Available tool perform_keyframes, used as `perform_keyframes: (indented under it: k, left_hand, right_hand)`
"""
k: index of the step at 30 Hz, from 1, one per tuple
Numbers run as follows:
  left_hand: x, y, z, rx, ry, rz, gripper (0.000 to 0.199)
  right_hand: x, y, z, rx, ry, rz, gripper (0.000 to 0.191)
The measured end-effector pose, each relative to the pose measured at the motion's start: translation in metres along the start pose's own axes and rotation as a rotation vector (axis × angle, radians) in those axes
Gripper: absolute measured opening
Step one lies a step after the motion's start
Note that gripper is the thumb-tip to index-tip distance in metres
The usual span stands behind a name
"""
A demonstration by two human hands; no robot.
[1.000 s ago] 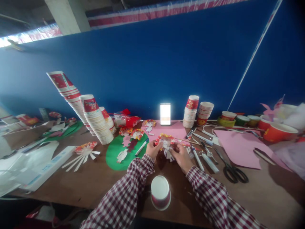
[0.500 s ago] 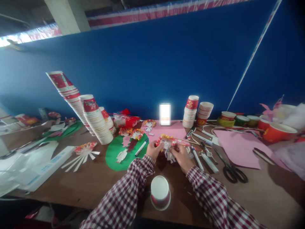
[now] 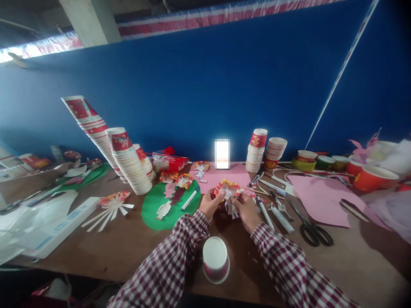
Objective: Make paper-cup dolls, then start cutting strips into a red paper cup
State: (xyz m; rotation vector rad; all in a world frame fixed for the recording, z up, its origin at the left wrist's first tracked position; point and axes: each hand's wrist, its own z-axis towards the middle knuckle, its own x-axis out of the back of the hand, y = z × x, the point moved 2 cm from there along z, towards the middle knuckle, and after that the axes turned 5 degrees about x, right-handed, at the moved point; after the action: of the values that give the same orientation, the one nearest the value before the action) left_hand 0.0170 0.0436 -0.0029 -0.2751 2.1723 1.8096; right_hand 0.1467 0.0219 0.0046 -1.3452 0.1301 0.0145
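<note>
The fingers of the left hand (image 3: 210, 203) and right hand (image 3: 249, 210) pinched the paper figure (image 3: 229, 191) between them — over the worktop (image 3: 247, 273), beyond the upturned cup (image 3: 215, 256). Uneven pressure risked creasing it.

The fingers of the left hand (image 3: 210, 203) and right hand (image 3: 248, 210) cover the side edges of the paper figure (image 3: 228, 194), whose drawn face is too small to make out; figure and hands hide part of the pink sheet (image 3: 237, 172) beyond. Both checked sleeves (image 3: 160, 265) run off the bottom edge, and the right edge cuts the plastic bag (image 3: 390, 209). A pixelated block (image 3: 222, 154) masks one patch, and the white box's (image 3: 69, 224) print is too blurred to read.
</note>
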Motion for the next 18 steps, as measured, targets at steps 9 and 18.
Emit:
perform_keyframes:
  k: [9, 18]
  left_hand:
    - [0.0040, -0.0073, 0.0040, -0.138, 0.052, 0.126, 0.046]
    - [-0.0025, -0.0049, 0.0022, -0.166, -0.003, 0.046, 0.056]
  right_hand:
    - [-0.0030, -0.0042, -0.0009, 0.064, -0.023, 0.026, 0.021]
    - [-0.0010, -0.0017, -0.0013, 0.043, 0.027, -0.016, 0.019]
